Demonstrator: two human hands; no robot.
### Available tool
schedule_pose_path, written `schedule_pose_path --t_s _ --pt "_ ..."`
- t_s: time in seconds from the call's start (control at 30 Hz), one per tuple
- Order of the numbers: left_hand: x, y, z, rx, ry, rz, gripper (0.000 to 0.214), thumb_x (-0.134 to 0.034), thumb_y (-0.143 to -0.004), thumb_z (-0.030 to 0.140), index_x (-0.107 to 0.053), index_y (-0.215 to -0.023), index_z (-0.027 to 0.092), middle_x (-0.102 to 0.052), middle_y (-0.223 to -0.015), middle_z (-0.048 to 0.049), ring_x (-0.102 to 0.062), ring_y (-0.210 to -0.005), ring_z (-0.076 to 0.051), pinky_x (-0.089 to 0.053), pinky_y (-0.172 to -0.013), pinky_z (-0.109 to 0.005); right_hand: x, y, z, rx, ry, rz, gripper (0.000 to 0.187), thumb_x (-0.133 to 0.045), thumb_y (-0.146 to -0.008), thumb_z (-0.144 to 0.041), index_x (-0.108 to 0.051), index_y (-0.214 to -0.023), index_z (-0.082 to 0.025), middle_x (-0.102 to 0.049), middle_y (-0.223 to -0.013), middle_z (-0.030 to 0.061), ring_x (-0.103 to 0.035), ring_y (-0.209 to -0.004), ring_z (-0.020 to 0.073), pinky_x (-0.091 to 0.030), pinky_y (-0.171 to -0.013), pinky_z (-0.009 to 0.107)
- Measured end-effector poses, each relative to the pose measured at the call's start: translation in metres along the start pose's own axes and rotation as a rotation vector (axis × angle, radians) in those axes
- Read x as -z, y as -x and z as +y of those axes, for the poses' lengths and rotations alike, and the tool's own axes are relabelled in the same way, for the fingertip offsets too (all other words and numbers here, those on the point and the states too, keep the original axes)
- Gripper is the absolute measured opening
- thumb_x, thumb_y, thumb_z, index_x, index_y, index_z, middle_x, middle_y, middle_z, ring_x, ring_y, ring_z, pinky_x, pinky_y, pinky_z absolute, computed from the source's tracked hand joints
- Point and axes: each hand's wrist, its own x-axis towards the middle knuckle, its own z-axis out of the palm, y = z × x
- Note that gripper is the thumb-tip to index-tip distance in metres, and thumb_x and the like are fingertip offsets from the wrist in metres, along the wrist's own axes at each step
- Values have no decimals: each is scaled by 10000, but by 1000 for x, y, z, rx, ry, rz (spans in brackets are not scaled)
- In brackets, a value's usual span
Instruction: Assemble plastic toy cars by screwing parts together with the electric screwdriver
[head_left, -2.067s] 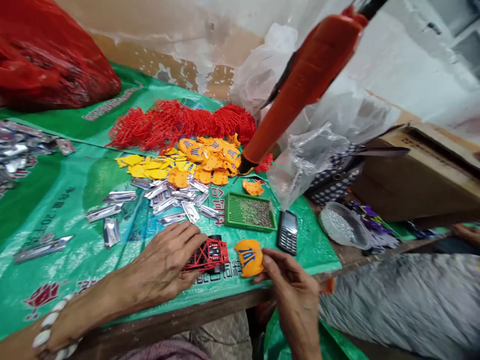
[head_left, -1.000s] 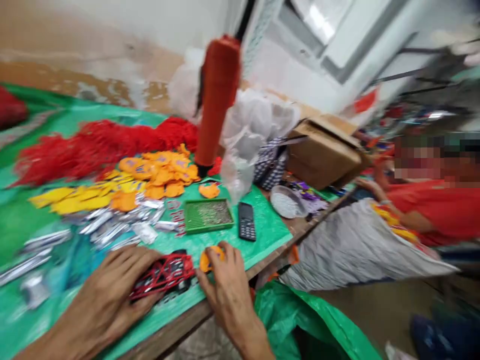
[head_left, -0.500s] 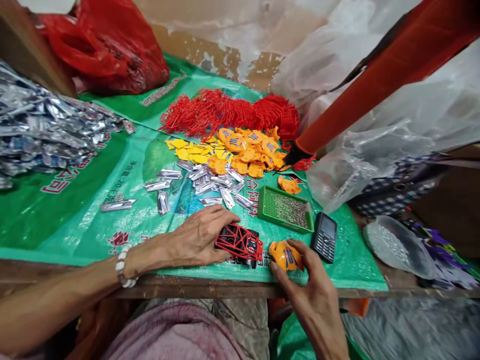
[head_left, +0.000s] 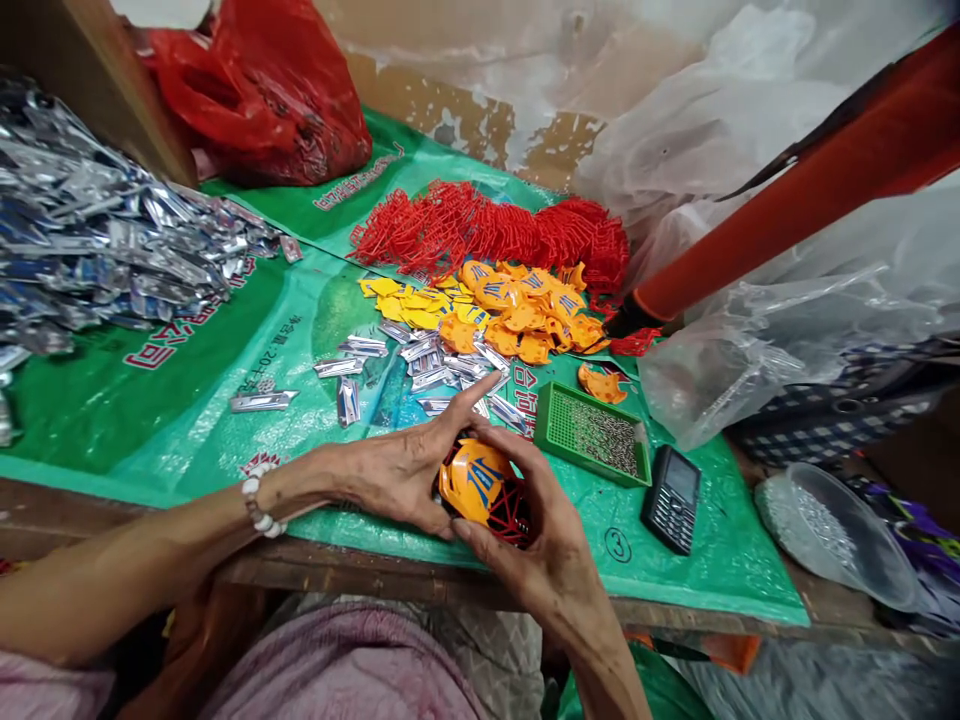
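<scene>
Close to the table's front edge, both hands meet around a small toy car. An orange plastic shell [head_left: 474,482] with blue markings lies over one end of the car, and its red lattice frame [head_left: 513,516] shows beside it. My left hand [head_left: 394,478], a beaded bracelet at its wrist, grips the car's left end with the index finger raised. My right hand [head_left: 551,530] curls round the right side, thumb and fingers on the orange shell. The fingers hide most of the wheels and underside.
Behind the hands lie silver parts [head_left: 424,362], yellow pieces [head_left: 409,303], orange shells [head_left: 525,300] and red frames [head_left: 495,225]. To the right are a green tray [head_left: 551,440] of screws, a black keypad phone [head_left: 673,500] and a plastic bowl [head_left: 862,560]. A red pole [head_left: 772,190] slants overhead.
My right hand has brought the orange shell left and onto the toy car, which my left hand still holds. The view has shifted slightly, moving the table's contents rightward.
</scene>
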Motion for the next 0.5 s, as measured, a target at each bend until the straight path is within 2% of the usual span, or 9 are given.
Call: schedule_pose_path --t_s 0.07,0.17,0.23,0.33,0.4,0.5 --pt "9 3 3 33 -4 -53 1245 -779 -723 236 166 -1532 281 -322 -1532 -165 -463 -1341 -292 -434 -1081 -455 0 3 3 -14 -20 10 648 -728 -819 -281 -426 -1392 -284 -516 -1431 103 -532 -1308 243 -478 -1086 442" --pt "22 6 10 138 1 -101 1120 -778 -746 336 -6 -1557 291 -271 -1577 -137 -374 -1412 -317 -408 -1111 -469 0 9 7 -8 -69 50 753 -733 -821 -296 -336 -1458 -362 -479 -1477 70 -515 -1330 233 -479 -1088 438" --pt "27 7 13 172 38 -89 974 -753 -784 343 -143 -1543 310 -329 -1558 -104 -410 -1393 -293 -443 -1088 -431 -1 11 8 -3 -77 80 809 -732 -821 -291 -281 -1483 -405 -456 -1498 60 -520 -1328 239 -495 -1070 449" --pt "28 5 17 117 6 -64 849 -778 -769 302 -313 -1480 288 -432 -1498 -80 -447 -1365 -263 -416 -1118 -411 -2 11 9 43 -17 70 872 -728 -818 -245 -223 -1505 -431 -434 -1515 49 -503 -1343 255 -486 -1076 480" --pt "25 4 17 88 -36 -52 833 -796 -758 293 -341 -1455 261 -480 -1460 -82 -459 -1355 -255 -396 -1136 -407 -2 9 8 99 26 25 911 -710 -821 -198 -175 -1521 -427 -404 -1538 40 -471 -1372 246 -452 -1110 479" --pt "21 4 18 109 -95 -35 923 -817 -745 298 -265 -1484 248 -504 -1436 -99 -494 -1326 -254 -439 -1099 -391 0 4 6 171 99 -13 930 -675 -830 -152 -126 -1539 -398 -311 -1590 34 -368 -1442 226 -407 -1151 445"
